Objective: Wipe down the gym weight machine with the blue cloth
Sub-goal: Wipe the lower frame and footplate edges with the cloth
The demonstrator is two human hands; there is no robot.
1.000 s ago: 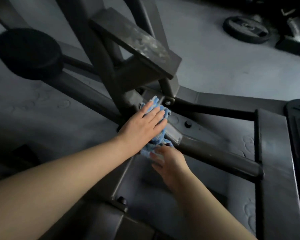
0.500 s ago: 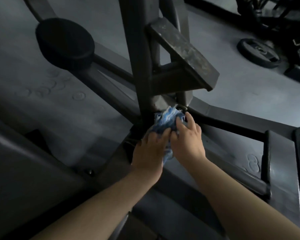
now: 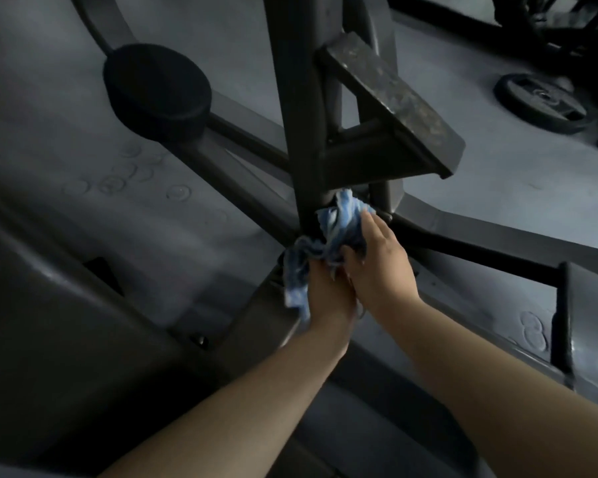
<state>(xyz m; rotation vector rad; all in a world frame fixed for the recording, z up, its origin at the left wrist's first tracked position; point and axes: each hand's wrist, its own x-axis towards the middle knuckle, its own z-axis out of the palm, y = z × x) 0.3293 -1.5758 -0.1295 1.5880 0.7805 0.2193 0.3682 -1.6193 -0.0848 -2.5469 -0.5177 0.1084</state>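
No legible brand, label or writing on the dark weight machine [image 3: 301, 108]; its angled plate [image 3: 390, 98] is scuffed. Blue cloth [image 3: 339, 229] bunched at the base of the upright post: left hand [image 3: 328, 294] grips its lower folds, right hand [image 3: 380, 263] presses it with fingers laid over it. Grey floor [image 3: 518, 188], dim room, weight plate [image 3: 542, 103] lying far right.

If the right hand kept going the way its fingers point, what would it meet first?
Probably the bunched blue cloth already under the right hand, then the dark metal upright post behind it; depth is unclear.
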